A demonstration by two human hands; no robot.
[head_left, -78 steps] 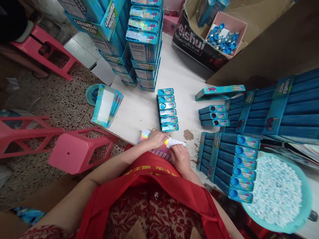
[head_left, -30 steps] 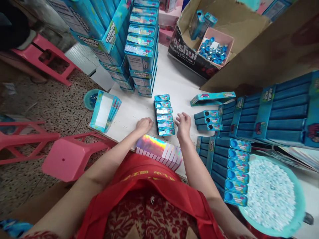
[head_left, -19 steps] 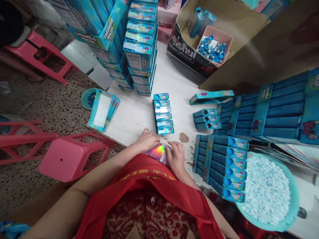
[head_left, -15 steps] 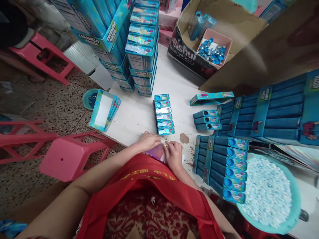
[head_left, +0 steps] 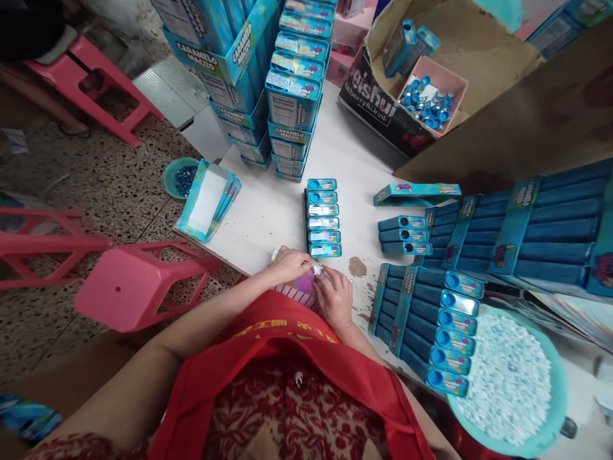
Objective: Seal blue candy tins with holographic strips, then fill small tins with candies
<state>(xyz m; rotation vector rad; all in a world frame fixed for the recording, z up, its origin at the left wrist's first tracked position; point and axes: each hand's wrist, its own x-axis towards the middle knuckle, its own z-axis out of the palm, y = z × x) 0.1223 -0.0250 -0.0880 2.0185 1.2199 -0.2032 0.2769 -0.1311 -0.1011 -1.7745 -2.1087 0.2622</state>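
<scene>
The grip of the left hand (head_left: 290,264) curls loosely over the iridescent sheets (head_left: 301,285), and the right hand (head_left: 335,298) bends its fingers onto their right part; the fingertips are partly hidden, so I cannot tell whether either grip is clamped on anything. The sheets lie at the near edge of the tabletop (head_left: 268,211), right by the red apron (head_left: 292,348), with a pale-striped side facing the person. Just beyond the hands, six blue containers (head_left: 324,223) form a row, the four nearest ones bearing shiny strips on top. To the right, three loose containers (head_left: 395,235) show dark round holes, and nearer the person lies a filled tray (head_left: 405,310). A teal basin (head_left: 559,383) of pale pieces sits beside it. On the left are nested trays (head_left: 205,198), with a small bowl (head_left: 168,180) of blue bits just beside them. Farther back rise tall stacks (head_left: 292,134) of labelled trays, near a cardboard box (head_left: 364,96) holding a pink box (head_left: 450,82) of small blue pieces.
</scene>
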